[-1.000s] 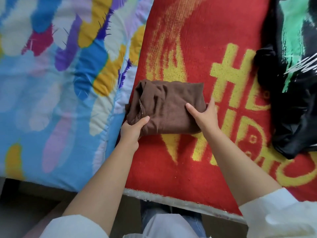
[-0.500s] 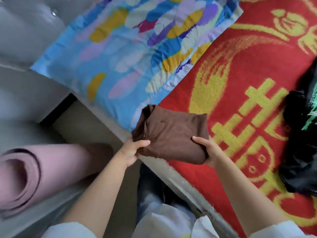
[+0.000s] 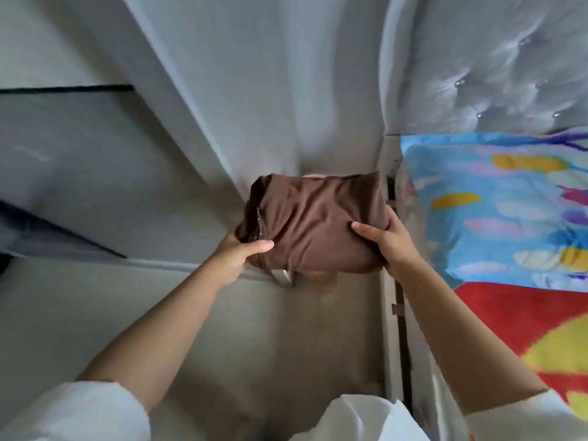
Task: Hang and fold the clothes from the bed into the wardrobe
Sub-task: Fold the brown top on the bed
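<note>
A folded brown garment [image 3: 313, 222] is held in the air above the floor, beside the bed. My left hand [image 3: 237, 254] grips its left end, thumb on top and fingers underneath. My right hand [image 3: 386, 238] grips its right end the same way. A zip edge shows along the garment's left side. The bed [image 3: 521, 316] with its red and yellow blanket lies at the right.
A blue patterned pillow [image 3: 496, 211] lies at the bed's head against a grey tufted headboard [image 3: 496, 62]. A grey panel [image 3: 73, 173], perhaps the wardrobe, stands at the left. Beige floor [image 3: 286, 345] stretches below my arms. Something pinkish peeks out behind the garment.
Both hands lifted the brown garment off the bed and carried it left, away from the bed. My view turned left; the black garment and most of the red blanket left the view.
</note>
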`<state>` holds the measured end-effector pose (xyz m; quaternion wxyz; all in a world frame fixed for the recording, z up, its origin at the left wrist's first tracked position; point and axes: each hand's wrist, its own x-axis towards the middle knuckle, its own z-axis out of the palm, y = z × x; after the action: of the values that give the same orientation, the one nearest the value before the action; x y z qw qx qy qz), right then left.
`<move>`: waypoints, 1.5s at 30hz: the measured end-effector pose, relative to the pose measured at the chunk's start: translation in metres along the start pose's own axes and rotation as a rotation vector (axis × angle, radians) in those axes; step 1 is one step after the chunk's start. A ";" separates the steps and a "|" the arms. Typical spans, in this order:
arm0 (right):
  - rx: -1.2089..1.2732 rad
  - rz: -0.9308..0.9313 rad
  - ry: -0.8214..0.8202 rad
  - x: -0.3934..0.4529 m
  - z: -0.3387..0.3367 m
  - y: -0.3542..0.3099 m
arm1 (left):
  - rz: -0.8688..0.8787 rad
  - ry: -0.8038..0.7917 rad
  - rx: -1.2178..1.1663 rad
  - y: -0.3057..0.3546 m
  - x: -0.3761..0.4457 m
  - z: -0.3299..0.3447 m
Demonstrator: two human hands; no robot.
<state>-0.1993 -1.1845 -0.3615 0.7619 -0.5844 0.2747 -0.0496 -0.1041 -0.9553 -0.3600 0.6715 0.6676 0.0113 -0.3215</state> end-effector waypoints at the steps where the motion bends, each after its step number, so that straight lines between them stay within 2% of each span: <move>1: -0.001 -0.010 -0.031 -0.002 0.023 -0.006 | 0.016 0.024 -0.011 0.005 -0.010 -0.021; 5: -0.036 -0.012 -0.289 -0.027 0.195 -0.010 | 0.115 0.185 -0.017 0.028 -0.098 -0.182; 12: -0.156 -0.057 -0.645 -0.090 0.459 -0.013 | 0.249 0.425 -0.050 0.070 -0.236 -0.403; 15: -0.192 -0.121 -0.709 -0.106 0.545 -0.023 | 0.290 0.518 -0.082 0.089 -0.267 -0.471; 20: -0.226 -0.203 -0.769 -0.098 0.674 -0.039 | 0.364 0.649 -0.211 0.113 -0.272 -0.571; 23: -0.228 -0.250 -0.823 -0.080 0.742 -0.051 | 0.392 0.643 -0.274 0.133 -0.256 -0.626; 33: -0.188 -0.319 -0.779 0.011 1.000 -0.101 | 0.482 0.713 -0.209 0.281 -0.186 -0.855; 39: -0.136 -0.363 -0.708 0.052 1.110 -0.109 | 0.543 0.751 -0.110 0.334 -0.136 -0.975; 43: -0.069 -0.404 -0.531 0.076 1.163 -0.107 | 0.499 0.648 0.116 0.384 -0.087 -1.051; 45: -0.121 -0.482 -0.377 0.091 1.184 -0.109 | 0.449 0.580 0.376 0.415 -0.052 -1.076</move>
<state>0.4684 -0.2324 -0.0982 0.7295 -0.6760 -0.0154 -0.1033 0.4856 -0.0022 -0.0846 0.5602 0.8275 -0.0050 0.0382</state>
